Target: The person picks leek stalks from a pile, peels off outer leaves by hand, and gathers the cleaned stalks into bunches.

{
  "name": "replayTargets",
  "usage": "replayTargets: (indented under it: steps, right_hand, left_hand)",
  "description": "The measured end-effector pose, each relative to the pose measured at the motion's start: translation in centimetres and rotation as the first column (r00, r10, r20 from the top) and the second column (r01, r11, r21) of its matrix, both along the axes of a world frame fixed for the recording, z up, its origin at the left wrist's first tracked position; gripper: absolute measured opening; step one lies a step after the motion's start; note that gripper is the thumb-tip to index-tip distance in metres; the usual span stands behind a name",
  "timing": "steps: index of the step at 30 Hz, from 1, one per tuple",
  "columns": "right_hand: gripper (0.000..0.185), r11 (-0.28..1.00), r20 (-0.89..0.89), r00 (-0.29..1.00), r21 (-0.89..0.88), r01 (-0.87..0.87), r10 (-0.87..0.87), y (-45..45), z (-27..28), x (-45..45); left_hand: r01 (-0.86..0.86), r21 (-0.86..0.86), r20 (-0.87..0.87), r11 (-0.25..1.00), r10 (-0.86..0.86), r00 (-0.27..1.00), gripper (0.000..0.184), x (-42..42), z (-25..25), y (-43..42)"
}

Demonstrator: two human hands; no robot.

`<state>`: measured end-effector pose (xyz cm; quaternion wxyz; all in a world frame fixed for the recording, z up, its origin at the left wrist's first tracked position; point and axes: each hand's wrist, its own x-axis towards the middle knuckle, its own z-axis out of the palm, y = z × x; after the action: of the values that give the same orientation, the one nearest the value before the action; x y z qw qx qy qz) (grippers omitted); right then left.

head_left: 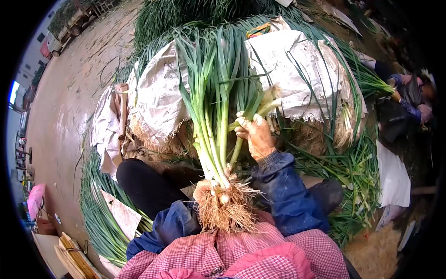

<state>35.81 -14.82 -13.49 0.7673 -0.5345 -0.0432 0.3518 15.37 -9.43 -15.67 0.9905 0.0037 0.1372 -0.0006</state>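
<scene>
A bunch of green garlic point(213, 125) stands upright before my chest, long flat leaves up and a shaggy mass of brown roots point(227, 209) down. My left hand point(202, 190) is closed around its lower end by the white bulbs; the roots partly hide the fingers. Right of the bunch, my right hand point(255, 135), in what looks like an orange-tan glove, is closed on a green garlic stalk point(267, 109). This stalk slants up to the right, its pale root end pointing away from the bunch. Behind it, white woven sacks point(297, 74) cover a heap of the same plants.
More green garlic point(104, 204) lies at my left, with loose leaves point(348, 186) on the right. A co-worker point(411, 97) at the right edge holds another bunch point(367, 79). Wet muddy ground point(69, 111) stretches left, with a truck point(67, 25) far off and a pink umbrella point(36, 200).
</scene>
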Motion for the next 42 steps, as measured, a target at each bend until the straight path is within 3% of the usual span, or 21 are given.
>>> replayTargets:
  steps: [8,10,12,15,16,17,19,20,21,25,26,29,31,33,35,36,37,38,39,40,42]
  right_hand:
    - [0.038,0.586,-0.191,0.801,0.59,0.555,-0.567,-17.3,2.8,0.3]
    - [0.054,0.781,-0.187,0.928,0.5,0.373,-0.323,-17.7,3.1,1.3]
    - [0.047,0.997,-0.019,0.999,-0.064,-0.032,0.031,-11.2,3.3,-0.2]
    - [0.037,0.847,0.423,0.796,-0.493,-0.198,0.432,-1.0,-3.3,0.3]
    - [0.028,0.78,0.666,0.602,-0.616,0.11,0.441,0.4,-2.8,-0.1]
    - [0.024,0.74,0.655,0.549,-0.665,0.095,0.518,0.8,-1.9,0.1]
    - [0.021,0.867,0.687,0.648,-0.491,0.081,0.328,-0.1,-3.7,-0.3]
    - [0.018,0.965,0.367,0.915,-0.251,-0.077,0.169,-1.4,-3.4,-1.5]
    - [0.017,0.949,0.256,0.947,-0.293,-0.113,0.192,-3.3,-1.9,-2.3]
    - [0.018,0.836,-0.022,0.923,0.416,0.359,-0.385,-10.2,2.0,-2.8]
    - [0.011,0.834,0.027,0.857,0.246,0.494,-0.515,-11.6,4.1,-2.3]
    - [0.022,0.861,0.737,0.672,-0.29,0.417,-0.077,-13.0,0.5,-0.6]
    - [0.044,0.883,0.471,0.792,-0.437,-0.172,0.388,-11.3,0.2,-0.7]
    - [0.052,0.889,-0.048,0.889,0.067,-0.452,0.456,-7.5,-2.3,-1.6]
    - [0.038,0.923,0.209,0.899,-0.077,-0.377,0.385,-3.8,3.4,-2.7]
    - [0.026,0.94,0.134,0.933,-0.125,-0.319,0.334,-3.3,3.7,-3.2]
    - [0.022,0.931,0.13,0.935,-0.207,-0.301,0.331,-3.3,4.0,-3.5]
    - [0.026,0.803,0.45,0.792,-0.59,-0.084,0.413,-3.3,3.8,-3.9]
    - [0.03,0.778,0.476,0.775,-0.628,-0.031,0.415,-3.2,0.6,-4.2]
    - [0.032,0.766,0.338,0.816,-0.616,-0.185,0.469,-3.8,2.0,-3.7]
    - [0.035,0.959,0.213,0.944,0.072,-0.274,0.254,-4.4,-1.1,-2.5]
  left_hand:
    - [0.055,-0.038,-0.038,0.998,-0.057,0.998,0.07,1.4,2.1,0.3]
    - [0.083,-0.023,-0.072,0.996,-0.085,0.994,0.07,2.1,2.7,0.3]
    - [0.174,0.035,-0.11,0.984,-0.169,0.979,0.07,1.9,0.0,0.1]
    - [0.2,0.225,-0.171,0.954,-0.164,0.972,0.068,2.0,0.5,-0.4]
    - [0.21,0.236,-0.222,0.949,-0.158,0.962,0.069,1.9,1.8,-0.2]
    - [0.18,0.239,-0.252,0.954,-0.118,0.961,0.066,1.9,3.4,-0.4]
    - [0.15,-0.035,-0.089,0.988,-0.153,0.984,0.061,1.1,1.2,0.3]
    - [0.18,0.094,-0.138,0.979,-0.166,0.976,0.058,0.4,-1.4,0.7]
    - [0.266,0.029,-0.283,0.963,-0.248,0.927,0.057,-0.3,-3.4,1.1]
    - [0.186,-0.114,-0.074,0.976,-0.195,0.978,0.061,1.2,-0.2,0.3]
    - [0.101,-0.078,-0.072,0.992,-0.106,0.992,0.064,2.0,2.5,0.1]
    - [-0.033,-0.116,0.097,0.993,0.044,0.994,0.063,2.1,2.0,-0.3]
    - [-0.117,-0.267,0.382,0.957,0.216,0.899,0.061,3.3,2.9,-2.6]
    - [-0.084,-0.209,0.347,0.974,0.155,0.925,0.059,2.4,2.4,-2.4]
    - [0.0,-0.108,0.26,0.994,0.029,0.965,0.056,1.0,2.3,-1.5]
    - [0.051,0.415,-0.122,0.909,0.0,0.993,0.051,0.3,4.5,-0.8]
    - [0.094,0.168,-0.125,0.981,-0.074,0.989,0.055,-0.7,2.3,0.8]
    - [0.212,0.058,0.068,0.976,-0.215,0.974,0.054,-1.3,-0.3,1.9]
    - [0.143,0.151,-0.129,0.978,-0.124,0.984,0.054,-0.9,1.0,0.8]
    - [0.114,0.261,-0.32,0.959,-0.026,0.947,0.055,-0.6,2.4,-0.3]
    - [0.192,0.075,-0.182,0.979,-0.176,0.968,0.054,-0.9,0.9,0.0]
